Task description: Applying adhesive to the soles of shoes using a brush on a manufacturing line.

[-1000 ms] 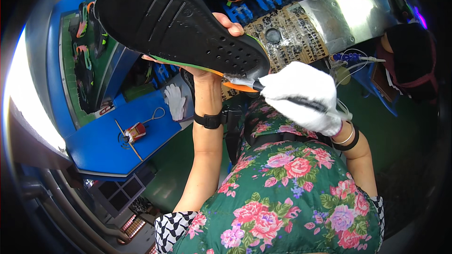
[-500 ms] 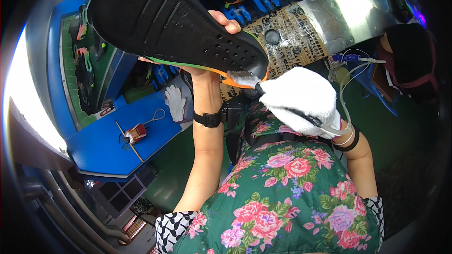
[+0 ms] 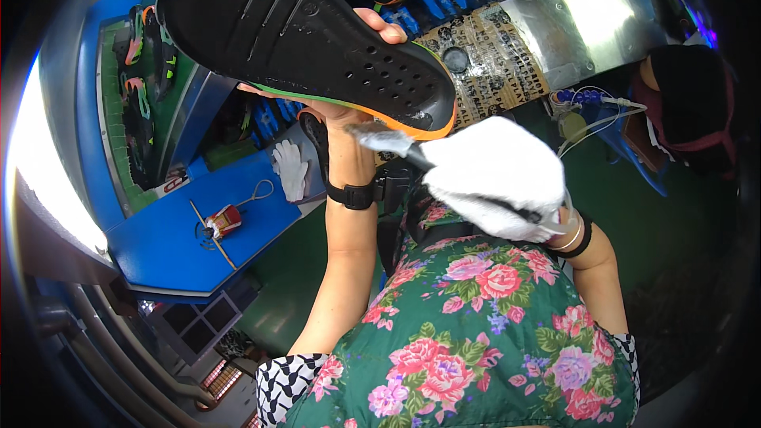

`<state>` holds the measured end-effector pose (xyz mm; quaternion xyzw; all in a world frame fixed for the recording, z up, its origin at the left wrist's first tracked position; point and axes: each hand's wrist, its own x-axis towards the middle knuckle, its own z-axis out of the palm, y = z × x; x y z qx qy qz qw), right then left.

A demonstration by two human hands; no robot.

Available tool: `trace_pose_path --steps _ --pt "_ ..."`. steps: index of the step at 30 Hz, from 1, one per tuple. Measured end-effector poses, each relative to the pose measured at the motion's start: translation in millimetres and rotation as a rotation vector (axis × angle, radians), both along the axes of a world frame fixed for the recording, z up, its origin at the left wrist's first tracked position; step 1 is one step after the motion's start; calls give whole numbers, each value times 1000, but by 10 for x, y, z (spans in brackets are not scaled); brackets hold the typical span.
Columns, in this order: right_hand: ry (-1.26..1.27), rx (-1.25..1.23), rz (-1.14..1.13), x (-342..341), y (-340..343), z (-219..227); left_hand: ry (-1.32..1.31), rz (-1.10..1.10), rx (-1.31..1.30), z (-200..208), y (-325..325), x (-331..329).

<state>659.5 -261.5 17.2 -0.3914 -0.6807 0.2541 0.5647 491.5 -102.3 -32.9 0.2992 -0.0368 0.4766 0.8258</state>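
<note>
A large black shoe sole with a perforated heel and a green-to-orange rim is held up in my left hand. Fingertips show over its far edge, and the rest of the hand is partly hidden beneath it. Glossy wet-looking streaks cover parts of its surface. My right hand, in a white glove, grips a brush with a dark handle and greyish bristles. The bristles are just below the sole's orange rim, in front of my left wrist; whether they touch it I cannot tell.
On the left stands a blue table bearing a white glove and a small red-and-white item with a stick. Soles lie on a green belt behind. A co-worker is at the right, near a metal surface.
The brush has moved off the heel, left and down along the sole's near rim. The sole has shifted slightly up and right.
</note>
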Motion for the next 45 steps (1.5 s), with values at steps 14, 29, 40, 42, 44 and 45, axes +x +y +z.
trace_pose_path --steps 14,29,40,42,44,45 --pt "14 -81 -86 118 -51 -43 19 -12 133 29 68 96" --pt "-42 -34 -210 268 -57 -111 -21 -28 76 3 39 125" --pt "234 -211 -112 280 -88 -185 145 -118 153 92 94 180" --pt "65 -95 -115 276 -72 -211 103 -175 155 76 123 155" --pt "-109 61 -107 216 -68 -261 231 -198 82 61 144 108" --pt "-76 2 -28 208 -74 -228 228 -194 81 35 131 123"
